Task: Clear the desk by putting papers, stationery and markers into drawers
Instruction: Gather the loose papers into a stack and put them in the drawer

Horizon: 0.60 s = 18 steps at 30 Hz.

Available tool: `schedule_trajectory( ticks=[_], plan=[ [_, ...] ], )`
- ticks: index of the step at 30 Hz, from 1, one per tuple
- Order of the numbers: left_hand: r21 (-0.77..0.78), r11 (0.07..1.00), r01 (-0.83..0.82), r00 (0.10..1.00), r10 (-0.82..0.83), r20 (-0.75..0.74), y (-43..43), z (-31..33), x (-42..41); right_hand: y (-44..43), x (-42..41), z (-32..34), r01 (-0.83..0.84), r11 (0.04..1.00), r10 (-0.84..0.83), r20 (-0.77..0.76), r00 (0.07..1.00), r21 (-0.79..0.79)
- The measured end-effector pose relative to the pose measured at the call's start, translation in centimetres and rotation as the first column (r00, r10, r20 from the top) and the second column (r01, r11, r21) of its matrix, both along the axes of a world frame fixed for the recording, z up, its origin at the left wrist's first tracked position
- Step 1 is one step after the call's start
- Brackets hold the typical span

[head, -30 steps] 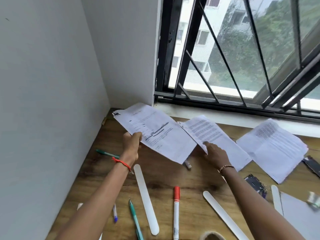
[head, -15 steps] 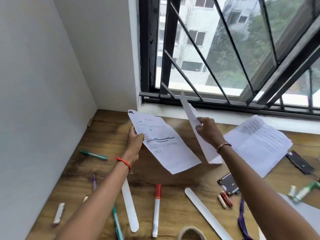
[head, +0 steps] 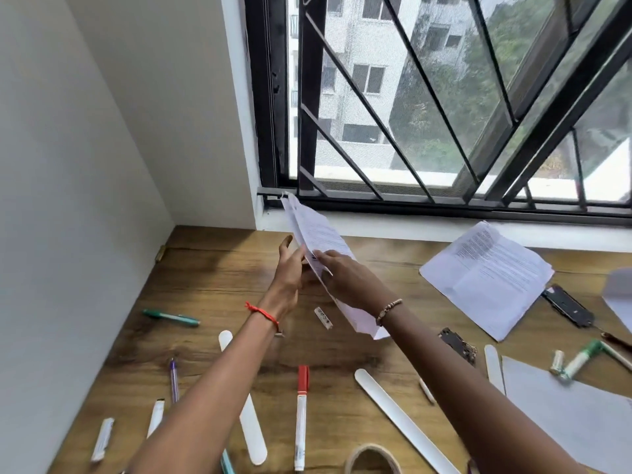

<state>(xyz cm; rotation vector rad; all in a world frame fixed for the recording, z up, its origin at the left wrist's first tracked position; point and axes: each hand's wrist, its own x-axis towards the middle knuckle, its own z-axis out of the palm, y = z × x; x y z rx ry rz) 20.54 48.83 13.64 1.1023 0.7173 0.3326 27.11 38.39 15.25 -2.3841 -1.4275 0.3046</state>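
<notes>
1. My right hand [head: 349, 282]: fingers [head: 323, 257] pinch the sheets [head: 316, 230] near their middle, from the right side.
2. My left hand [head: 289, 271]: thumb up, fingers laid against the left face of the sheets. I cannot tell whether they grip or only touch.
3. Sheets: printed pages held together, raised off the desk [head: 212, 275] and standing on edge. The top corner reaches the window frame; the bottom corner hangs by my right wrist.
4. Wrists: red thread on the left, bead bracelet on the right.
5. Desk, under the hands: a small white cap [head: 323, 318].
6. Desk, left: green pen [head: 171, 317], purple pen [head: 174, 379], two short white sticks near the edge.
7. Desk, near edge: red marker [head: 301, 415] lying lengthwise, cap away from me; a white strip [head: 254, 436] partly under my left forearm; a second strip [head: 403, 419] to the marker's right; a tape roll [head: 372, 460] cut off by the frame.
8. Desk, right: a paper stack [head: 485, 275] flat below the sill, a circuit board [head: 458, 345], a blurred green marker [head: 581, 359], a grey sheet [head: 564, 412].
</notes>
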Motion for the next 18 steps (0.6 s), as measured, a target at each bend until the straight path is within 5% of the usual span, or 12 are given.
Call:
schedule_trajectory(
  ticks=[5,11,15,18],
  plan=[
    [-0.024,0.997,0.08,0.995,-0.078,0.058,-0.9,0.5,0.3,-1.0,-0.3,-0.2,-0.021,0.999,0.022,-0.039,0.999,0.037],
    [-0.012,1.0,0.021,0.999,-0.021,0.035,-2.0,0.6,1.7,-3.7,0.4,0.2,0.092,0.981,-0.038,-0.292,0.956,0.172],
    [-0.009,1.0,0.019,1.0,-0.019,0.013,-2.9,0.9,2.7,-6.5,2.6,-0.4,0.401,0.814,-0.273,-0.332,0.903,0.42],
    [-0.004,0.999,0.043,0.999,-0.043,0.021,-3.7,1.4,3.3,-9.5,5.1,-1.3,0.579,0.674,-0.49,-0.308,0.815,0.459]
  ],
)
